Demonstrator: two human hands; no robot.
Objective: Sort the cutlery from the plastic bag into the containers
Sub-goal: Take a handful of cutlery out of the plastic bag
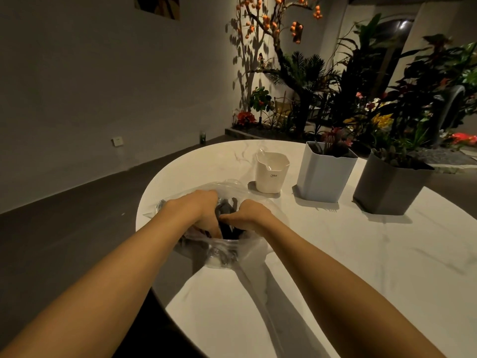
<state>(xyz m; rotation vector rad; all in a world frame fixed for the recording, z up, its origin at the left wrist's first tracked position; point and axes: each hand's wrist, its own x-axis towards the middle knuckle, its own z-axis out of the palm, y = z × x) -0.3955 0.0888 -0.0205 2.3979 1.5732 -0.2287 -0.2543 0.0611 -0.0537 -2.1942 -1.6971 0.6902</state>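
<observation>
1. The left hand (204,210) dips into the mouth of the plastic bag (227,257) with its fingers curled downward; I cannot tell whether they close on film or on a utensil
2. The bag lies slumped near the left edge of the table (335,254), clear and crumpled, with the dark cutlery (227,208) heaped inside it, between the two hands
3. The right hand (249,215) comes in from the other side, fingertips drawn together as if pinching at the opening. What they pinch is hidden, so its hold cannot be told either
4. The film looks soft and slippery and will probably collapse over the pile unless one hand holds its rim open. The pieces look light, stiff and apt to tangle, so each is best taken by its handle and drawn out singly, not by tines or bowl
5. Further right stand the white container (271,174), the pale blue container (322,174) and the grey container (389,187), upright in a row. The white one is nearest the bag
</observation>
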